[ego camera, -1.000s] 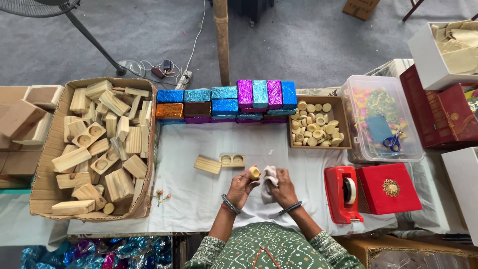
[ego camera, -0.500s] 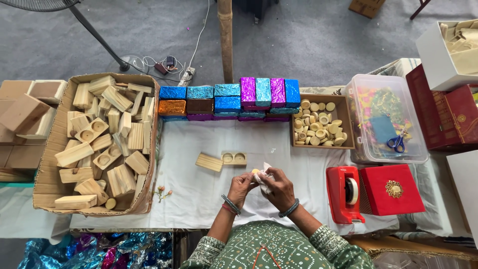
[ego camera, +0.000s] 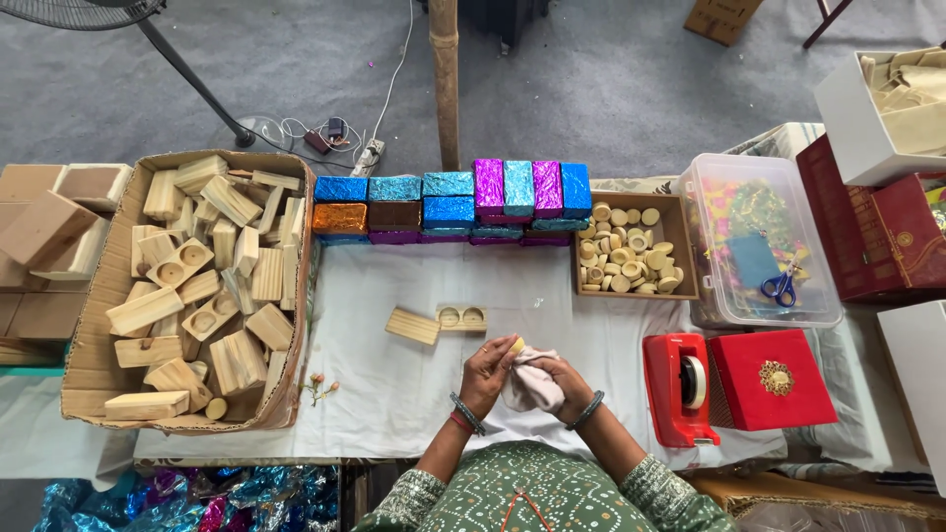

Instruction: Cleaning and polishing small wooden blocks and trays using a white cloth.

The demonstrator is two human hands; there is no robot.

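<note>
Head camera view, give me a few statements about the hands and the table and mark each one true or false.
1. The left hand pinches a small round wooden piece. True.
2. The right hand holds scissors. False: it grips a pale cloth; the blue-handled scissors lie on the clear plastic bin.
3. The wooden block with two round hollows lies on the white table cover, apart from both hands. True.
4. The red tape dispenser stands left of the person. False: it stands to the right, beside the red box.
5. The cardboard box holds foil-wrapped blocks. False: bare wooden blocks.
</note>
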